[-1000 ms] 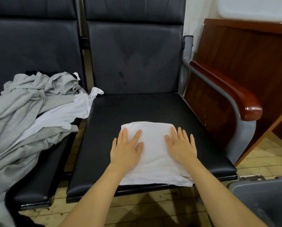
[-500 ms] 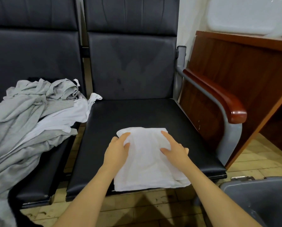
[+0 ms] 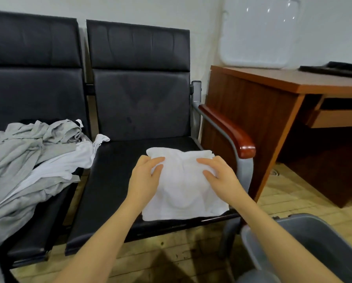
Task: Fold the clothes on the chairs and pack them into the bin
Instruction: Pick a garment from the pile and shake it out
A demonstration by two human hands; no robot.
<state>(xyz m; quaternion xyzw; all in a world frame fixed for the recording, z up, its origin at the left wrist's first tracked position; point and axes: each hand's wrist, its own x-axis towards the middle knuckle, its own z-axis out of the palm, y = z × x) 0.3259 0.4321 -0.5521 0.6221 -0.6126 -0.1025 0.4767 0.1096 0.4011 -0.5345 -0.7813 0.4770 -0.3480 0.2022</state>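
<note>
So, both hands on folded white garment (image 3: 181, 186) on right chair seat (image 3: 113, 180). Left hand (image 3: 145, 180) fingers curled, pinching left edge; right hand (image 3: 222, 178) fingers curled gripping right edge. Unfolded grey/white pile (image 3: 28, 160) well left of fingers, grey bin (image 3: 314, 242) below right wrist.

The white cloth (image 3: 179, 186) looks soft. The chairs (image 3: 138, 111) are smooth black leather. The armrest (image 3: 232, 131) is shiny wood. The bin (image 3: 318, 237) is gray plastic.
</note>
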